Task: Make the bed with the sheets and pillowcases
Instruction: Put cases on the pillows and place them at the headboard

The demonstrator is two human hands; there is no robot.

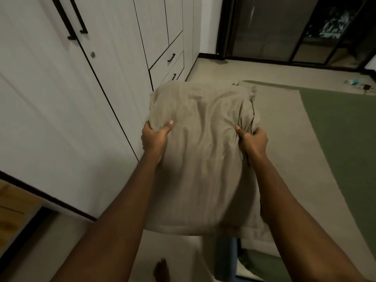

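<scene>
A pillow [203,155] in a tan pillowcase was held up in the air.

It was gripped tight on each side by the left hand [155,139] and the right hand [252,140], both arms stretched out, above the floor beside the bed [295,151].

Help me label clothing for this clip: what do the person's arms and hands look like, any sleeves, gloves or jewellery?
The left forearm and right forearm are bare up to the frame's edge; no sleeve shows. The left hand and right hand wear no gloves, and no ring, watch or bracelet is visible. The thumbnails that show are short.
</scene>
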